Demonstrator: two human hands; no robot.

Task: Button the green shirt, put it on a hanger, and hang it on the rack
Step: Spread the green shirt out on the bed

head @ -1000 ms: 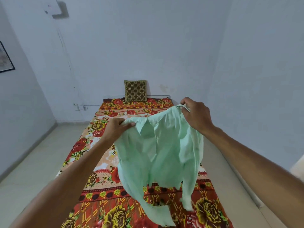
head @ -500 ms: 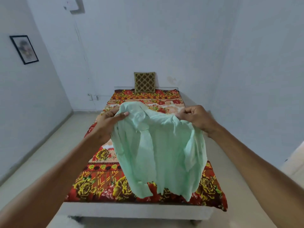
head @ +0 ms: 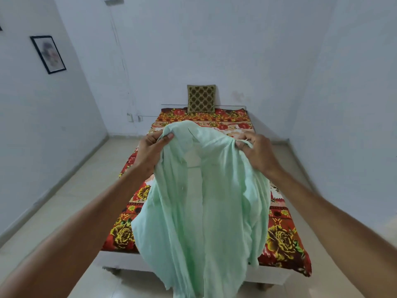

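Note:
The pale green shirt (head: 199, 211) hangs in the air in front of me, its front open and its collar toward the top. My left hand (head: 150, 149) grips the shirt's left shoulder, thumb over the cloth. My right hand (head: 257, 153) pinches the right shoulder at about the same height. The shirt's hem drops below the near end of the bed. No hanger or rack is in view.
A low bed with a red and yellow floral cover (head: 285, 239) lies straight ahead, under the shirt. A patterned cushion (head: 201, 98) leans on the far wall. Pale tiled floor (head: 71, 201) runs along both sides of the bed. A framed picture (head: 48, 54) hangs on the left wall.
I have stepped back from the bed and the shirt has been lifted and spread; its open front now faces me and it hangs lower past the bed's end.

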